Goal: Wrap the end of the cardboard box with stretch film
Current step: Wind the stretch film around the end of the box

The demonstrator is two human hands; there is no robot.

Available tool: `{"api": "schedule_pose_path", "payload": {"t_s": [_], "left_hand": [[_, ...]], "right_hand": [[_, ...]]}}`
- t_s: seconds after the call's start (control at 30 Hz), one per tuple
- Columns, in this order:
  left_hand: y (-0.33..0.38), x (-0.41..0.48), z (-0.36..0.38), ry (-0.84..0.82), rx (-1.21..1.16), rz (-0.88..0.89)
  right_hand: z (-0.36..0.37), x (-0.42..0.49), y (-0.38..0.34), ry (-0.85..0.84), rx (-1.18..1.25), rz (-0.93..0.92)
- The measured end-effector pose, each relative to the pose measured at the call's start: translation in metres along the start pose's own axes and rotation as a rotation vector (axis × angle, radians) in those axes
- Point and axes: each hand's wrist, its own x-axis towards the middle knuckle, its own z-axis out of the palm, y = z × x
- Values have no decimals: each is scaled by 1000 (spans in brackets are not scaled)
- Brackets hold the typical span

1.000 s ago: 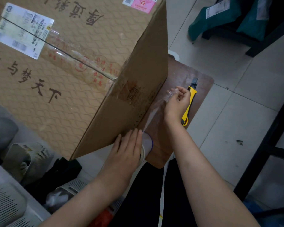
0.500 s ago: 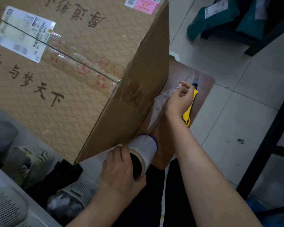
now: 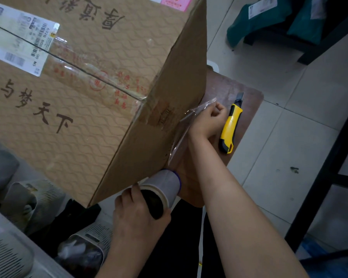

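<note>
Stretching: a person draws a sheet of stretch film (image 3: 186,125) across the end face of a cardboard box (image 3: 88,97) that rests on a small brown table (image 3: 249,109).
Right hand: the right hand (image 3: 207,122) is closed on the free edge of the film, fingers curled, pinching it just beside the box's end face.
Left hand: the left hand (image 3: 137,213) is wrapped around the near end of the film roll (image 3: 163,189); the thumb lies across the open core and the other fingers are hidden beneath.
Film: it runs taut from the roll at the left fingers up to the right fingers, lying close to the cardboard; whether it has stuck to the face yet cannot be told.
Box: the end being wrapped stands directly beyond both sets of fingers, with old tape (image 3: 100,77) crossing the seam on top.
Knife: a yellow utility knife (image 3: 231,127) lies on the table just past the right knuckles, blade end pointing away.
Progress: judged an early pass, with only one narrow band drawn out and the face otherwise bare.
Risk, film: the thin edge may tear or slip from the pinch if the roll is pulled harder than the right fingers can hold.
Risk, cling: a loose start may bunch into a rope instead of lying flat.
Risk, knife: a sweep of the right hand could knock the knife off the table.
</note>
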Motion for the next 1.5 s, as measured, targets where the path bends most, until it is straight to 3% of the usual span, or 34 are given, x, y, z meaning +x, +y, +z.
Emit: {"api": "schedule_pose_path", "payload": {"t_s": [0.33, 0.63, 0.77, 0.93, 1.2, 1.33, 1.5], "left_hand": [[0, 7, 2, 32, -81, -13], [0, 5, 0, 56, -83, 10], [0, 5, -1, 56, -71, 23], [0, 5, -1, 64, -82, 29], [-8, 8, 12, 145, -80, 113], [-13, 9, 23, 198, -42, 115], [-9, 7, 31, 112, 5, 87]], "right_hand": [[17, -2, 4, -9, -1, 142], [0, -11, 2, -297, 163, 188], [-28, -22, 18, -507, 168, 65], [-34, -39, 41, -570, 51, -174], [-18, -53, 70, -714, 74, -114], [-11, -60, 74, -699, 77, -153], [-7, -61, 75, -668, 87, -146]]}}
